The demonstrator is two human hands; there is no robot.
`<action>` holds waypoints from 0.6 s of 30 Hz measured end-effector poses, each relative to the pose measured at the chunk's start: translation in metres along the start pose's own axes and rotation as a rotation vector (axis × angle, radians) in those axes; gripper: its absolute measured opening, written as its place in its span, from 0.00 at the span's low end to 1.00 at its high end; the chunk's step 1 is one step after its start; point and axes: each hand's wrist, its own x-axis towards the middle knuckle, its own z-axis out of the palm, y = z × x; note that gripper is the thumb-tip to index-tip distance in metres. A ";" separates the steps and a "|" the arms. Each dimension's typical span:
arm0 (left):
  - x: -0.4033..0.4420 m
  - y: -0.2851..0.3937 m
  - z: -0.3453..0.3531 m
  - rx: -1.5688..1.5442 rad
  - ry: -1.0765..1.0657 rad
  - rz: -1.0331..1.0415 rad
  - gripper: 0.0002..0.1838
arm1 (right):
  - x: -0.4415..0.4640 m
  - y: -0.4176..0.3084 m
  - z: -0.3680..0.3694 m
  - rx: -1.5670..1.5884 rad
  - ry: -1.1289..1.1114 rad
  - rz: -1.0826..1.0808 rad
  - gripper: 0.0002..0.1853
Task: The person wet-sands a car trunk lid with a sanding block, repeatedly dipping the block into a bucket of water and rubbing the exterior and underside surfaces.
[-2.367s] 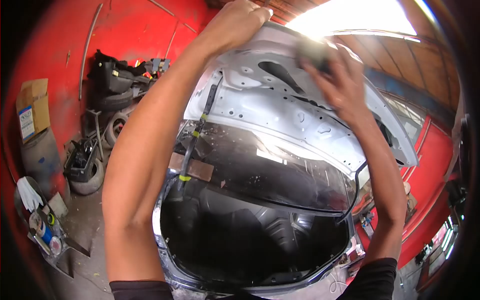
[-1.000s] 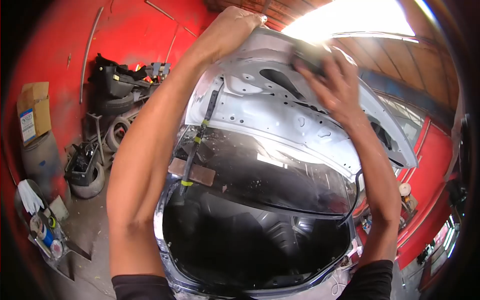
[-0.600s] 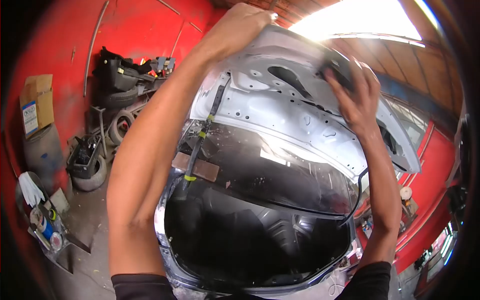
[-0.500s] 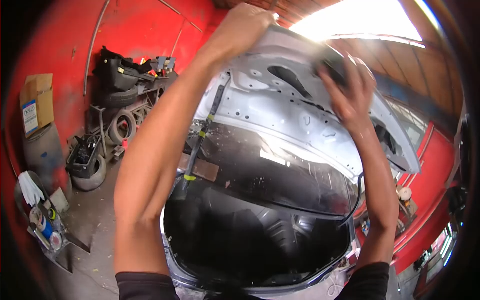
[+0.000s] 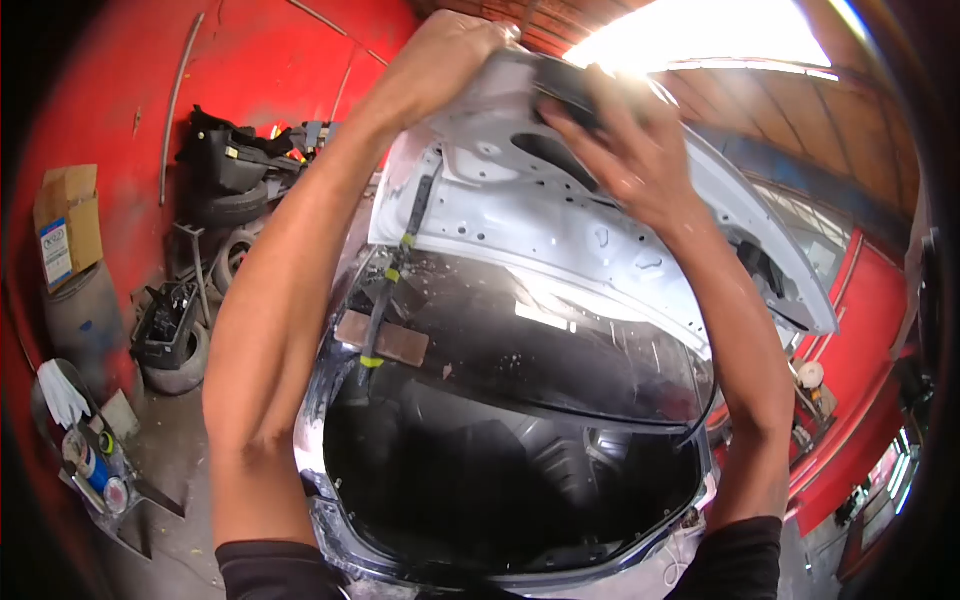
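Observation:
A raised car trunk lid (image 5: 560, 220), white-grey on its inner side, fills the upper middle of the view. My left hand (image 5: 445, 65) is closed over the lid's upper left edge, its fingertips partly hidden. Blurred by motion, my right hand (image 5: 640, 150) presses a dark flat pad (image 5: 565, 85) against the inner face near the top edge. Below the lid lie the rear window (image 5: 560, 345) and the open dark trunk (image 5: 450, 480). A dark strut with yellow tape (image 5: 378, 315) runs up to the lid's left side.
A reddish-brown block (image 5: 385, 338) rests by the strut. Along the red wall at left are a cardboard box (image 5: 70, 225) on a drum, black car parts (image 5: 230, 150), tires (image 5: 180, 365) and a crate. A stand with a white glove (image 5: 62, 392) and cans is at lower left.
My right hand has slid left along the lid's upper part with the dark pad, closer to my left hand. My left hand keeps its hold while the view shifts slightly.

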 end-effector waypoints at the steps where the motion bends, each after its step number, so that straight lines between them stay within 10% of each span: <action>1: 0.003 0.000 -0.009 -0.018 0.001 0.037 0.24 | -0.018 0.012 -0.006 -0.025 -0.007 0.011 0.19; 18: -0.003 -0.004 -0.002 -0.017 0.095 0.012 0.25 | -0.022 -0.003 -0.007 0.006 0.000 0.096 0.17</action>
